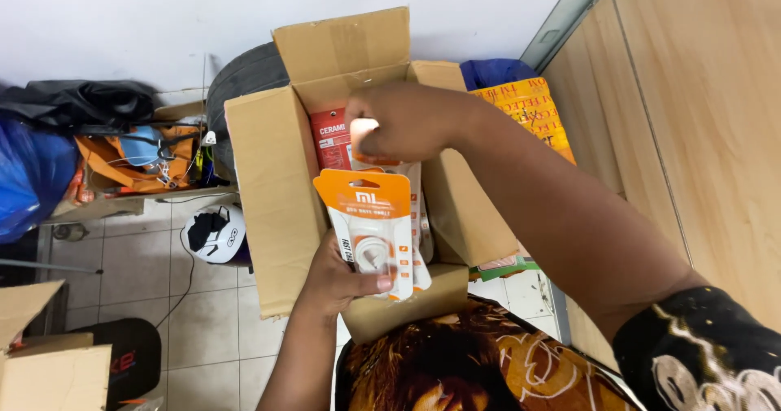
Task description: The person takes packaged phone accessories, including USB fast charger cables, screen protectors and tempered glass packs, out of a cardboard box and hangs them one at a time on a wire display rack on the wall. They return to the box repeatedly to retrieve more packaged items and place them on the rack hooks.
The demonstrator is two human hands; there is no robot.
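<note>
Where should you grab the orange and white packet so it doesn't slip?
Probably by its lower edge, coming from below and the left, as the left hand does now: thumb on the front, fingers behind. The orange and white packet is flat and stands upright over the cardboard box, so a pinch across its thin sides should hold best. The right hand holds the packets behind.

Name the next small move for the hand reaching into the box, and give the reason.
Probably lift the right hand clear of the cardboard box: its fingers already pinch a packet's top edge, while the left hand holds a stack of orange-and-white packets just below.
</note>
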